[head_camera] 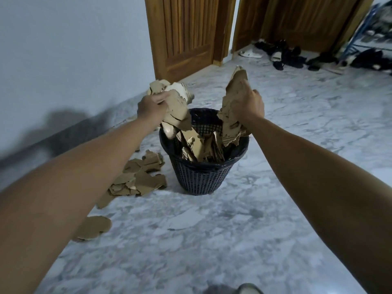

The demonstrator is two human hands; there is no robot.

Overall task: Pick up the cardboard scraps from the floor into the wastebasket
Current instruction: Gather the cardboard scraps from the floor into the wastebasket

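Note:
A dark mesh wastebasket (201, 177) stands on the marble floor, with several brown cardboard scraps sticking up inside it. My left hand (151, 107) grips a bunch of torn cardboard scraps (176, 105) above the basket's left rim. My right hand (249, 105) grips another large torn cardboard piece (231, 115) over the right rim; its lower edge hangs into the basket. A pile of loose scraps (140, 177) lies on the floor to the left of the basket, and one rounded scrap (93, 227) lies nearer to me, partly under my left forearm.
A pale wall (74, 60) runs along the left. Two wooden doors (184, 32) stand at the back. Shoes and slippers (286, 55) are scattered by the right door, beside a blue rack (364, 32). A foot (248, 289) shows at the bottom edge.

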